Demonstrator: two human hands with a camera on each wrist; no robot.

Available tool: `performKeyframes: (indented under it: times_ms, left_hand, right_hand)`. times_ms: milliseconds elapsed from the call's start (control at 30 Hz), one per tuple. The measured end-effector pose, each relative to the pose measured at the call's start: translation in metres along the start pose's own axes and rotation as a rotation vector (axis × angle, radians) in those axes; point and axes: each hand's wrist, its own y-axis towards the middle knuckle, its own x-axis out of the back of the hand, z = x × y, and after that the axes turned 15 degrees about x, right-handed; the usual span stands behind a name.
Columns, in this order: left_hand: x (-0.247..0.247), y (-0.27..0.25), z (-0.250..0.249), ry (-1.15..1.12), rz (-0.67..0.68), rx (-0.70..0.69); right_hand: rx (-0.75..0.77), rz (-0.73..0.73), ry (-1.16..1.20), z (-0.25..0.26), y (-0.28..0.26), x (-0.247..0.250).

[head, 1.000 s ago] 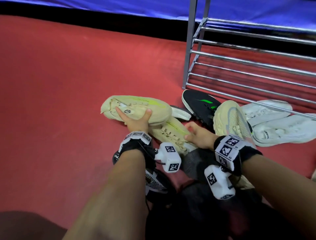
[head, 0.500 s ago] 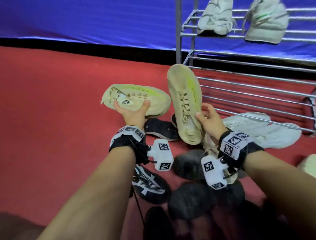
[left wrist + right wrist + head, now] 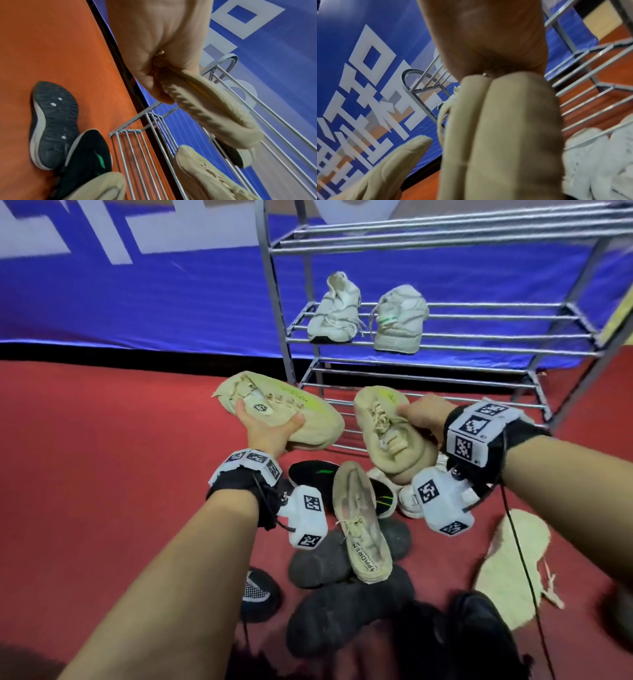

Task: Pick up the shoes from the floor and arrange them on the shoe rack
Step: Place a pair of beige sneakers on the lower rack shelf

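Both hands are full now. Left hand grips one tan shoe; right hand pinches its twin. A second ago both shoes lay low by the floor pile; now they are up near the shoe rack. Its middle shelf has room beside two pale shoes.

Sports hall: red floor, banner

A red carpeted floor runs back to a black strip at the foot of the wall. Above the strip hangs a blue banner printed with large white block shapes, under even indoor light.
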Motion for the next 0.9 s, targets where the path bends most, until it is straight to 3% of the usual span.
performKeyframes:
  times_ms: [267, 433, 633, 733, 833, 900]
  left_hand:
    - [-0.03, 0.033, -0.026, 0.395, 0.195, 0.241]
    - [-0.04, 0.06, -0.055, 0.622, 0.41, 0.133]
    - [-0.062, 0.096, -0.068, 0.5, 0.449, -0.046]
    - [-0.08, 0.12, -0.063, 0.437, 0.43, -0.099]
    - [-0.093, 0.144, -0.05, 0.342, 0.423, -0.109]
    - [-0.096, 0.165, -0.033, 0.286, 0.435, -0.068]
  right_hand:
    - [-0.008, 0.054, -0.13, -0.008, 0.02, 0.018]
    - [-0.09, -0.061, -0.181, -0.003, 0.05, 0.005]
    - [-0.08, -0.087, -0.008, 0.005, 0.096, -0.016]
    - [-0.119, -0.179, 0.082, -0.004, 0.122, -0.026]
    - [-0.101, -0.221, 0.169, -0.019, 0.143, -0.033]
    - [-0.132, -0.275, 0.373, -0.038, 0.157, -0.042]
